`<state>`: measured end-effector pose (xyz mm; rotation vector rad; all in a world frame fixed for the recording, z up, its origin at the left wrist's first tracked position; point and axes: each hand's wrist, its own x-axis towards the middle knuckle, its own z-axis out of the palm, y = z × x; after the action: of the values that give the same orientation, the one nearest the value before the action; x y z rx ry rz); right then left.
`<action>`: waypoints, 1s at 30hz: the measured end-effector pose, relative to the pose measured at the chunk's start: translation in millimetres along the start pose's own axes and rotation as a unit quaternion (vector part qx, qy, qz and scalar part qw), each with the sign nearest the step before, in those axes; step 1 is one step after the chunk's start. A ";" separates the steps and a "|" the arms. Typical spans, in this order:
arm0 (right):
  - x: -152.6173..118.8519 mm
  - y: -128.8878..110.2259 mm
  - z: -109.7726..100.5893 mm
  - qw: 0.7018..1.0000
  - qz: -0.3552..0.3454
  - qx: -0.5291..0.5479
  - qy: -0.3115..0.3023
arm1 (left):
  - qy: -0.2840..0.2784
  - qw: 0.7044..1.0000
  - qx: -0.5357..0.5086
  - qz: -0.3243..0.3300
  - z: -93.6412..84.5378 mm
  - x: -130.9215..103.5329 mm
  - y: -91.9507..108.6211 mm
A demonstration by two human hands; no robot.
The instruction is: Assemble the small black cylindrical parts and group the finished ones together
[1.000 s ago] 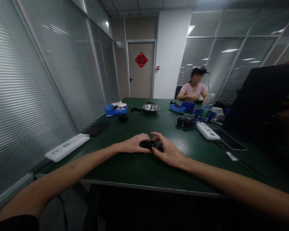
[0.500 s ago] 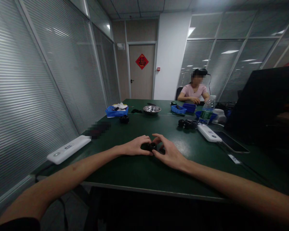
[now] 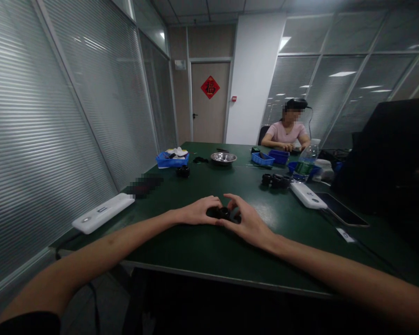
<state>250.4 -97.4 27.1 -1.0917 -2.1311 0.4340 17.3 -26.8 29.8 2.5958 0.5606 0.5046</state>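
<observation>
On the green table [image 3: 181, 246], a small black round part [image 3: 225, 213] lies between my two hands, with more dark pieces beside it. My left hand [image 3: 203, 211] curls round it from the left, thumb in front and fingers behind. From the right, my right hand [image 3: 244, 218] reaches round it with curved fingers and holds a dark piece near the palm side. The thumb tips nearly meet in front. What exactly each fingertip touches is partly hidden.
Black parts stand at the right [image 3: 275, 180] and left [image 3: 183, 171]. Farther back are a metal bowl [image 3: 223, 159], blue trays [image 3: 172, 161] and a bottle [image 3: 305, 163]. White power banks [image 3: 104, 214] lie at both sides. A person [image 3: 288, 132] sits across, right.
The view has shifted slightly, so the scene sits a little to the right. My right fingers and thumb have moved slightly around the black parts.
</observation>
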 end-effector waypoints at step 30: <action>-1.8 -4.3 -1.2 0.999 0.002 0.031 -0.026 | 0.009 1.000 -0.018 0.000 1.1 -0.5 -0.2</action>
<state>249.5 -101.4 29.6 -1.0598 -2.1458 0.5319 17.3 -27.3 28.6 2.5587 0.5517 0.5352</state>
